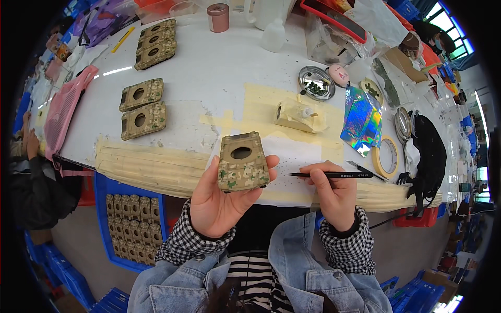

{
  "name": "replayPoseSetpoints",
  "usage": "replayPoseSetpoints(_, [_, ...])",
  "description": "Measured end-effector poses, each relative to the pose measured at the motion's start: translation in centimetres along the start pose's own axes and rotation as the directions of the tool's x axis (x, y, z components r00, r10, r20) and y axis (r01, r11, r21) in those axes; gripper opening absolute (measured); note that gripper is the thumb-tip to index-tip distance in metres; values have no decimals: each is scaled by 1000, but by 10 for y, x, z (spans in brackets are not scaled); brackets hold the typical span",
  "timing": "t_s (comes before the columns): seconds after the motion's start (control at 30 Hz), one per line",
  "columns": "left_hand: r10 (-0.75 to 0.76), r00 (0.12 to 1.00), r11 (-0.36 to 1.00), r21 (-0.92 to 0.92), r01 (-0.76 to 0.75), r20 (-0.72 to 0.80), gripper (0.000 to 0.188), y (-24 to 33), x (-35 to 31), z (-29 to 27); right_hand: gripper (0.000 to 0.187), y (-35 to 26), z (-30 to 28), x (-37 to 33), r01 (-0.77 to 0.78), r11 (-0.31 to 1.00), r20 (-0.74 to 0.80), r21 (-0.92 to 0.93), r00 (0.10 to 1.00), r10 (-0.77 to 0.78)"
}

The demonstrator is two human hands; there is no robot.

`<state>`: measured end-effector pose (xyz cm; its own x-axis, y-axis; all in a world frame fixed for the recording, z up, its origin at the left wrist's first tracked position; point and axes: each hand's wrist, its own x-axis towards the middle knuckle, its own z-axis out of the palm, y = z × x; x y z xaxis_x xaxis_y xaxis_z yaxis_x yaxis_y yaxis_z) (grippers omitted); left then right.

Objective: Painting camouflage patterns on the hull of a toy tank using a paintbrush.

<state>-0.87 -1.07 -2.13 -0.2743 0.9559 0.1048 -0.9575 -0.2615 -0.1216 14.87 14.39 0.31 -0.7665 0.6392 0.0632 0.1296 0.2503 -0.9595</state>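
My left hand (211, 211) holds up a toy tank hull (243, 175) in mottled green, tan and brown camouflage, with a round hole in its top. The fingers wrap round its sides and underside. In my right hand (334, 201) is a slim black paintbrush (360, 175), pinched between thumb and fingers. Its fine tip points left at the hull, a short gap away. Below both hands lies a white sheet of paper (300, 154) dotted with small dark specks.
Matching hulls (143, 120) stand at the left and far left. A blue crate (104, 224) of several more sits below the table edge. Right of the paper are a taped block (300, 116), a metal dish (317, 83), shiny sheets (360, 122) and a tape roll (386, 156). Someone sits far left.
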Motion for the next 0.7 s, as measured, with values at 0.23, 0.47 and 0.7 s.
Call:
replayPoseSetpoints(0.23, [-1, 1000, 1000, -11, 1, 7, 65, 0, 0, 0, 13, 2, 0, -1, 29, 998, 21, -48, 999, -28])
replayPoseSetpoints(0.47, [3, 1000, 1000, -10, -3, 14, 66, 0, 0, -2, 13, 1, -1, -1, 40, 997, 42, -64, 998, -37])
replayPoseSetpoints(0.7, [-2, 1000, 1000, -27, 2, 9, 66, 0, 0, 0, 13, -1, -1, -1, 38, 996, 43, -78, 998, -35])
